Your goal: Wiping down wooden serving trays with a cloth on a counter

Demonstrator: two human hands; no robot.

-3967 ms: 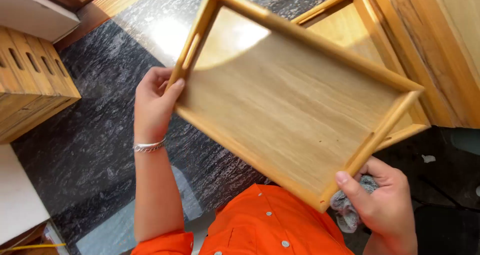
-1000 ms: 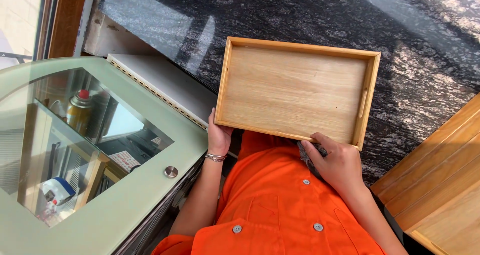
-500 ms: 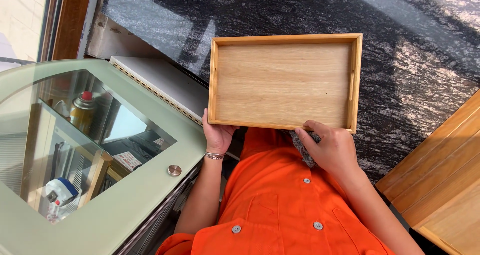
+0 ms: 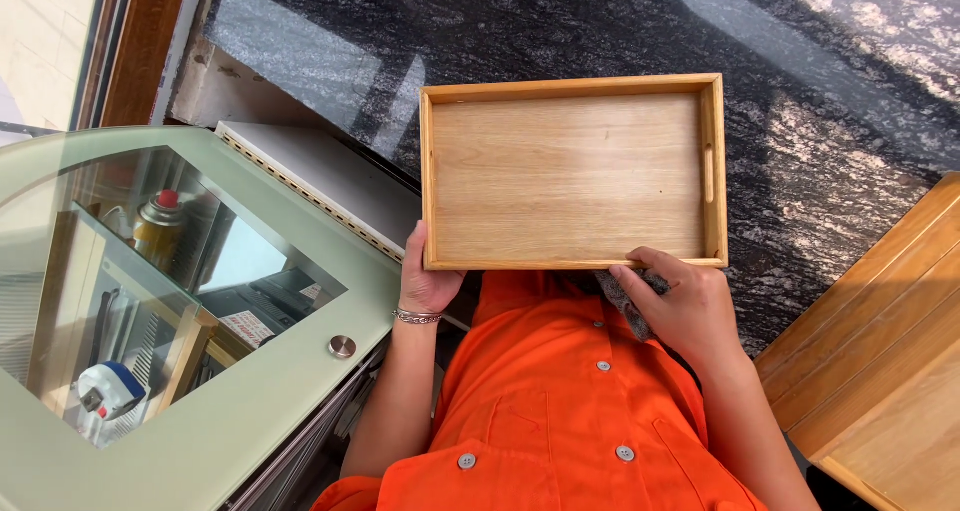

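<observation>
You hold the wooden tray (image 4: 570, 176) level above the dark stone floor (image 4: 820, 161). Your left hand (image 4: 425, 281) has its grip closed on the 7 o'clock corner; your right hand (image 4: 685, 306), at 5 o'clock, pinches the near rim plus a grey cloth (image 4: 625, 296).

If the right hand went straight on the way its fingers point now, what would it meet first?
Probably the near rim of the rectangular light wooden tray: the right hand, holding a grey cloth, already touches it there.

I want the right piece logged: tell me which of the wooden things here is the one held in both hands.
The shallow rectangular wooden tray, gripped along its near edge by the left hand and right hand. The wooden slatted piece at the right lies untouched.
</observation>
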